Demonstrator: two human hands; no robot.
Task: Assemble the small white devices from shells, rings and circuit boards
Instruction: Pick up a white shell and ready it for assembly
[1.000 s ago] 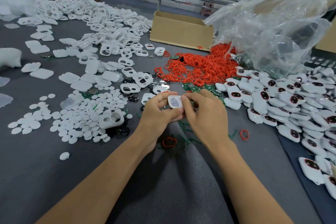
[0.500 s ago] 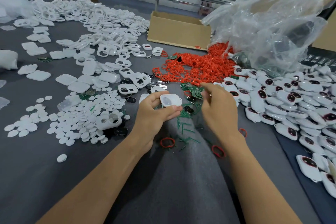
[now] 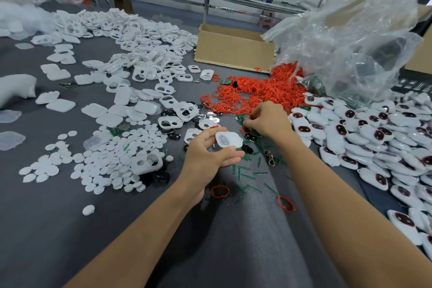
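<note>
While the left hand (image 3: pixel 208 154) curls half-closed around a white shell (image 3: pixel 228 139), thumb beneath and fingers behind it, the right hand (image 3: pixel 268 121) reaches forward, fingertips pinched into the green boards (image 3: pixel 243 119) at the near edge of the red rings (image 3: pixel 254 93) — what it grips, if anything, I cannot tell, as the fingers hide it. Green slivers (image 3: pixel 245 174), a metal clasp (image 3: pixel 270 158) and two loose rings lie on the grey desk (image 3: pixel 70 229) just below the hands. White discs (image 3: pixel 112 161) and empty shells spread to the left; finished devices (image 3: pixel 374 138) pile up on the right, running off the frame edge. Behind the rings stand a cardboard box (image 3: pixel 233 50) and a crumpled clear bag (image 3: pixel 346 40), whose contents are hard to make out.
</note>
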